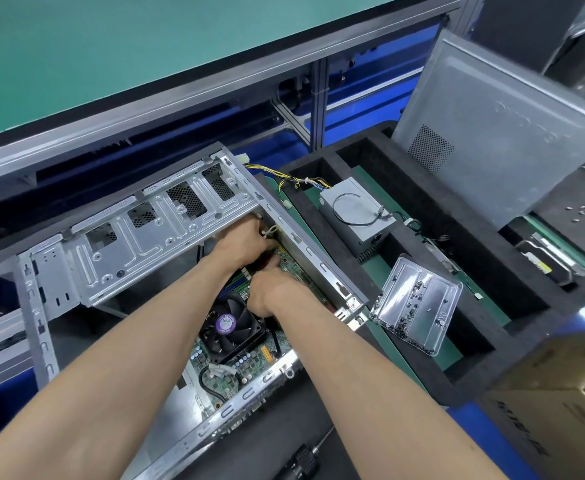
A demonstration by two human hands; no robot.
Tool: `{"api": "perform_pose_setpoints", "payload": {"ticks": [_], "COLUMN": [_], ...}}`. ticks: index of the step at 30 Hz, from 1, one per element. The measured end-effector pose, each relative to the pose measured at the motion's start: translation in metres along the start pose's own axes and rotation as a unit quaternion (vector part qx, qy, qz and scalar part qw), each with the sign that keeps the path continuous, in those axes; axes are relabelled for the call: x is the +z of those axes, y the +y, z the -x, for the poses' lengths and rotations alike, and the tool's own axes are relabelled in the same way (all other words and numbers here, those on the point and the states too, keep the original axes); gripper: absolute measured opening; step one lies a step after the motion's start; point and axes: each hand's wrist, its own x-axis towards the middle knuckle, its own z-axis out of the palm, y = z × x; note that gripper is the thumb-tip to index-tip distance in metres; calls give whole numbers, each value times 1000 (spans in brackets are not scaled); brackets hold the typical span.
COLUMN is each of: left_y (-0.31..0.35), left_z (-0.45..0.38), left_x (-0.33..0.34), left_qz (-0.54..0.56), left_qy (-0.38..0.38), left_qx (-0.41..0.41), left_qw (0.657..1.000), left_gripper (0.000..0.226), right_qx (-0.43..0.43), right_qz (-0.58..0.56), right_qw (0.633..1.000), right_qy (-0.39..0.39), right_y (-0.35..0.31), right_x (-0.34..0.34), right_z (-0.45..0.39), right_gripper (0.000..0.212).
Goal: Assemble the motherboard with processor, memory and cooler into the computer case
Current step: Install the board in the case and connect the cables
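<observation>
Case: the open grey sheet-metal computer case (118,251) lies on its side across the left and centre of the frame, its perforated drive bracket towards the upper left.
Board: the green motherboard (249,358) sits inside the case, centre of the frame, running towards the lower middle.
Cooler: the black square fan cooler with a purple round label (230,323) sits on the board, just below your hands.
Memory: green-edged memory sticks (241,277) show just left of your right hand, partly hidden.
Left hand: your left hand (246,242) reaches deep into the case at centre, fingers curled around small white and pale cable ends (268,233) by the case's far wall.
Right hand: your right hand (273,287) lies just below the left, almost touching it, fingers curled down onto the board; what it grips cannot be told.
Power supply: the grey metal box power supply with a black looped cable (357,216) rests in the black foam tray (492,271), right of centre.
Screw tray: the clear plastic tray holding small dark screws (417,304) leans in the foam tray, right of the case.
Side panel: the grey metal side panel with a perforated vent patch (492,133) stands tilted at the upper right.
Screwdriver: the black-handled screwdriver (305,459) lies at the bottom centre.
</observation>
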Motion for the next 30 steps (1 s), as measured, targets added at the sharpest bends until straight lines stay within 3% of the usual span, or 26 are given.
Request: {"api": "perform_pose_setpoints", "payload": {"ticks": [13, 18, 30], "left_y": [2, 2, -10], "left_z": [-3, -1, 0], "left_x": [-3, -1, 4], "left_qz": [-6, 24, 37], "left_qy": [-6, 27, 16], "left_qx": [15, 9, 42], "left_qw": [1000, 999, 998], "left_gripper": [30, 30, 12], "right_qx": [2, 2, 7], "right_qz": [8, 7, -5], "right_qw": [1000, 1000, 1000], "right_qy": [-4, -1, 1], "right_y": [0, -1, 0], "right_x": [0, 0, 2], "right_z": [-4, -3, -4], "right_gripper": [68, 68, 67]}}
